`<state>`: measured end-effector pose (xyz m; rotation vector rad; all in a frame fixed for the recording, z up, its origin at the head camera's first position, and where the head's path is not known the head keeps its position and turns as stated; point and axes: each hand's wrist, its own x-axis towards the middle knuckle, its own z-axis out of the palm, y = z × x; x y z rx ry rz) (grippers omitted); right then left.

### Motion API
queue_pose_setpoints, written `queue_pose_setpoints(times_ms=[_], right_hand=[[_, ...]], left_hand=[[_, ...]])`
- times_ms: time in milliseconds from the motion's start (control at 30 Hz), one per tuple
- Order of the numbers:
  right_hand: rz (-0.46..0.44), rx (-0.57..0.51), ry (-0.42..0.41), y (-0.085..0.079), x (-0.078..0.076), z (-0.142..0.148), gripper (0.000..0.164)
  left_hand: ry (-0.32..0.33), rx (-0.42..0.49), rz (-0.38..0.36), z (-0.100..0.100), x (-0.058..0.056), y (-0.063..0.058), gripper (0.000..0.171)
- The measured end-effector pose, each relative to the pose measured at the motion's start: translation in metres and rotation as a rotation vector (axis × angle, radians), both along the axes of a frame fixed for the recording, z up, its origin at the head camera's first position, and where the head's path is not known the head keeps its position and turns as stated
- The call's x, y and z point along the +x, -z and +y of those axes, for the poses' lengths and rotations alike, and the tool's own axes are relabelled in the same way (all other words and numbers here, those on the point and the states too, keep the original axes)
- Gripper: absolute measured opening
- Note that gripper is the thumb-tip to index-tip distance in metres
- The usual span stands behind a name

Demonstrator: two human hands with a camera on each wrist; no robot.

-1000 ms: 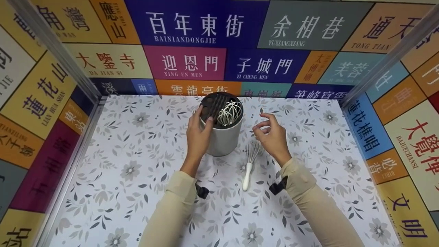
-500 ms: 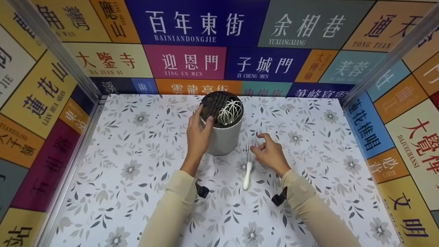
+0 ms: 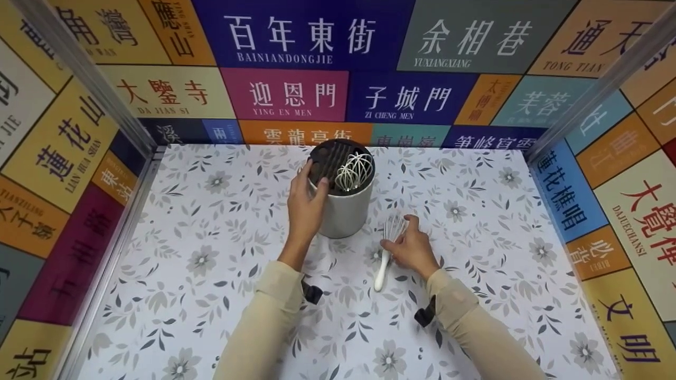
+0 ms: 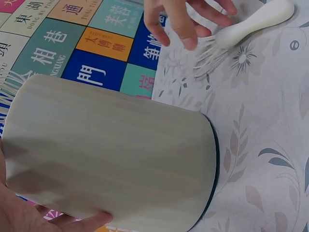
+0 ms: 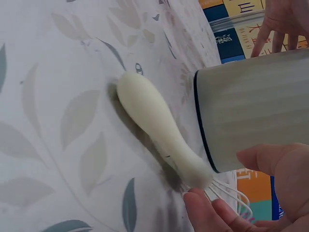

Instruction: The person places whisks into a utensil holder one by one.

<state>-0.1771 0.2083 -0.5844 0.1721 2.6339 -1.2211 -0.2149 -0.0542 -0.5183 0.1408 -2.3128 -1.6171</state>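
Observation:
A pale grey, cylindrical utensil holder (image 3: 346, 216) with a dark slotted top stands upright on the table. White whisk heads (image 3: 355, 171) stick up from its right side. My left hand (image 3: 306, 206) holds the holder by its upper left side, the thumb near the rim; part of its fingers is hidden in the left wrist view. Right of the holder, a small whisk with a white handle (image 3: 381, 272) lies on the table. My right hand (image 3: 412, 245) is at its wires, thumb and fingers spread on either side; in the right wrist view the thumb (image 5: 265, 157) is apart from the handle.
The table (image 3: 211, 316) has a white cloth with grey leaves and flowers. Colourful panels with lettering (image 3: 296, 95) rise behind the holder and on both sides, with metal posts (image 3: 95, 74) at the corners.
My right hand has come down and toward me, from above the whisk's right side to its wires, its fingers spreading. The left hand and the holder have stayed in place.

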Motion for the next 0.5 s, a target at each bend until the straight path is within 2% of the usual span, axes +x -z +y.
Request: queue_pose_setpoints(times_ms=[200, 500], right_hand=[[-0.056, -0.017, 0.024, 0.010, 0.004, 0.003, 0.102], [-0.027, -0.007, -0.022, 0.012, 0.006, 0.004, 0.104]], left_hand=[[-0.007, -0.008, -0.009, 0.000, 0.000, -0.001, 0.057], [-0.005, 0.002, -0.014, 0.001, 0.001, -0.002, 0.058]])
